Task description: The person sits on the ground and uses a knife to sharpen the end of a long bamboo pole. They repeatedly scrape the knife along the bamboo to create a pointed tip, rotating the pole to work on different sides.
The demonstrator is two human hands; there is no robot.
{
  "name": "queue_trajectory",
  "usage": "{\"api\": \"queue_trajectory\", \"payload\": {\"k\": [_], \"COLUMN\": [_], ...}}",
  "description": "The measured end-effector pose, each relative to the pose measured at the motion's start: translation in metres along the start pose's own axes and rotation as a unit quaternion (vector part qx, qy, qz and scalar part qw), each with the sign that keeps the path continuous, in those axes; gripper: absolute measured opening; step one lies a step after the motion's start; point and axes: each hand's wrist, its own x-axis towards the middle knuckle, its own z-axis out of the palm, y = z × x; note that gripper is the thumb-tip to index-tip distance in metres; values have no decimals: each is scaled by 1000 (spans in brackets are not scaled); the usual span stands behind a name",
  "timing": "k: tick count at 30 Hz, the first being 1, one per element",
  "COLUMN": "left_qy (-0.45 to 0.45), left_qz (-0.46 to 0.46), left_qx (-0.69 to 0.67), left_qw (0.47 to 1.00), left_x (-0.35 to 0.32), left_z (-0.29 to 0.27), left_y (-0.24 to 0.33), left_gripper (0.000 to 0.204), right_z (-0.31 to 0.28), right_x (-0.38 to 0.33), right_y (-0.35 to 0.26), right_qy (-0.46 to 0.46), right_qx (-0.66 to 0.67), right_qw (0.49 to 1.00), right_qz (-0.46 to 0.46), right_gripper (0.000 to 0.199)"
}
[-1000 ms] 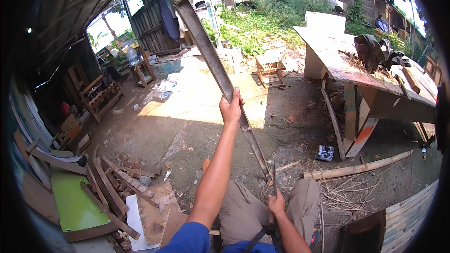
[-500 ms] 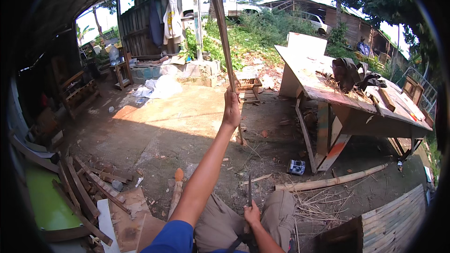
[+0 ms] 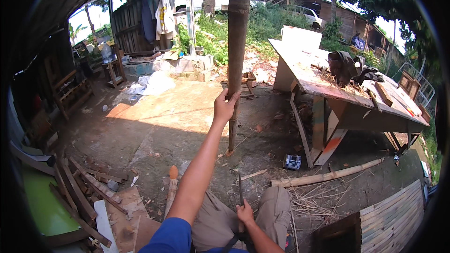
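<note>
Bamboo pole (image 3: 236, 42) stood upright, base on the dirt floor (image 3: 178, 122) left of the table (image 3: 328, 84). Left hand (image 3: 225, 107) gripped it fully closed at mid-height; keeping it vertical seemed advisable. Right hand (image 3: 244, 215) was clenched round a blade (image 3: 240, 188).

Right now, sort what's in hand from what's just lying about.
In hand:
- left hand gripping tall upright dark bamboo slat
- right hand holding narrow dark blade

Lying about:
- long pale bamboo pole
- weathered wooden workbench
- small blue-white can
</note>
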Motion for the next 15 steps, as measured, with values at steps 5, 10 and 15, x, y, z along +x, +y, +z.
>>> {"api": "queue_trajectory", "payload": {"k": [5,10,15], "left_qy": [-27,-1,0], "left_qz": [-39,-27,-35], "left_qx": [9,-9,3], "left_qw": [999,1000,999], "left_x": [14,10,4], "left_z": [-30,-45,-51], "left_y": [-3,-8,-7], "left_gripper": [36,34,37], "right_z": [2,4,-9], "right_x": [-4,-6,-15], "right_y": [-10,-11,-29], "right_qy": [-44,-36,-78], "right_qx": [18,-8,12], "right_qw": [999,999,996], "right_qz": [23,11,43], "right_gripper": [66,64,66]}}
